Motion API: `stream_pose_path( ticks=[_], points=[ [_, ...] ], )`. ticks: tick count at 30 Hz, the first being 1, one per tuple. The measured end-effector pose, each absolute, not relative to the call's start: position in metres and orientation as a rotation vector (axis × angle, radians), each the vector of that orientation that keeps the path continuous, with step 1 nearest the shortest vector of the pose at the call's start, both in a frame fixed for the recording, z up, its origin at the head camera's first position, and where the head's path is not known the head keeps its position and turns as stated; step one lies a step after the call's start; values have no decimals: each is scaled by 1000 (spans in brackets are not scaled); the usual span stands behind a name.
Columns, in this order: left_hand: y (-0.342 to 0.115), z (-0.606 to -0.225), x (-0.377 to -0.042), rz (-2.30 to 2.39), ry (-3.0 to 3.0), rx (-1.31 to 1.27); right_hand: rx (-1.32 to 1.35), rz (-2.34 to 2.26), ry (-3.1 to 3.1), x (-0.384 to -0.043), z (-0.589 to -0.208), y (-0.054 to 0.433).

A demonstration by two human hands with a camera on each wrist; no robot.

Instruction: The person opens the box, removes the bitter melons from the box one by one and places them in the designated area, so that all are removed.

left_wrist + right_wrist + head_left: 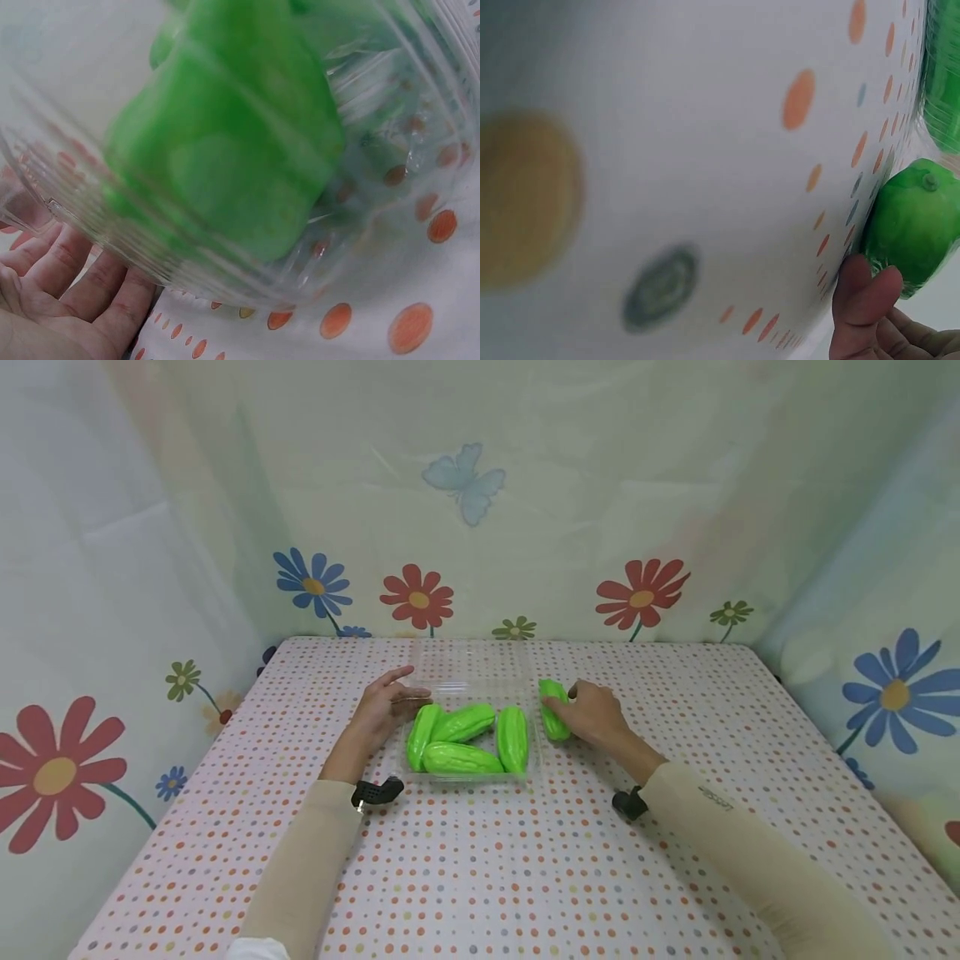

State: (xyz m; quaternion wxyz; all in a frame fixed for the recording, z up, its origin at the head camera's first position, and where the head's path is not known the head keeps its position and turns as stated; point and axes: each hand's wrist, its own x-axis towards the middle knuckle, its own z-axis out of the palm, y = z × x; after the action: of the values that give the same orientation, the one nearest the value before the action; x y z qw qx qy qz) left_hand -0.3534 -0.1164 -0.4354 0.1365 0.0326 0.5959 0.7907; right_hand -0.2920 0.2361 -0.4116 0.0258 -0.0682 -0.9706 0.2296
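Observation:
A clear plastic clamshell box (470, 777) stands with its lid (468, 662) folded back. Inside lie several green ribbed gourds (463, 758), their surfaces lumpy and shiny. My left hand (380, 708) is at the box's left side with fingers extended; in the left wrist view its fingers (64, 259) lie against the clear wall, and a green gourd (225, 142) shows through the plastic. To the right of the box, my right hand (595, 714) grips another green gourd (553, 710) on the table, thumb towards its near side. Its stem end shows in the right wrist view.
A pink-white cloth with coloured dots covers the table (487, 877). Behind and at both sides hang curtains (555, 518) printed with flowers and a butterfly. Each wrist carries a black camera strap (377, 791).

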Motion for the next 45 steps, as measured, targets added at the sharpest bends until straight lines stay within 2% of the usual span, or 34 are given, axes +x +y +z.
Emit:
stream_pose_path(
  ticks=[23,45],
  points=[
    [-119,-432,-352,2256,1727,88,-211,778,-2899,-291,-411,233],
    [-119,-431,-350,2236,1749,110,33,715,-2595,-289,-406,222]
  ],
)
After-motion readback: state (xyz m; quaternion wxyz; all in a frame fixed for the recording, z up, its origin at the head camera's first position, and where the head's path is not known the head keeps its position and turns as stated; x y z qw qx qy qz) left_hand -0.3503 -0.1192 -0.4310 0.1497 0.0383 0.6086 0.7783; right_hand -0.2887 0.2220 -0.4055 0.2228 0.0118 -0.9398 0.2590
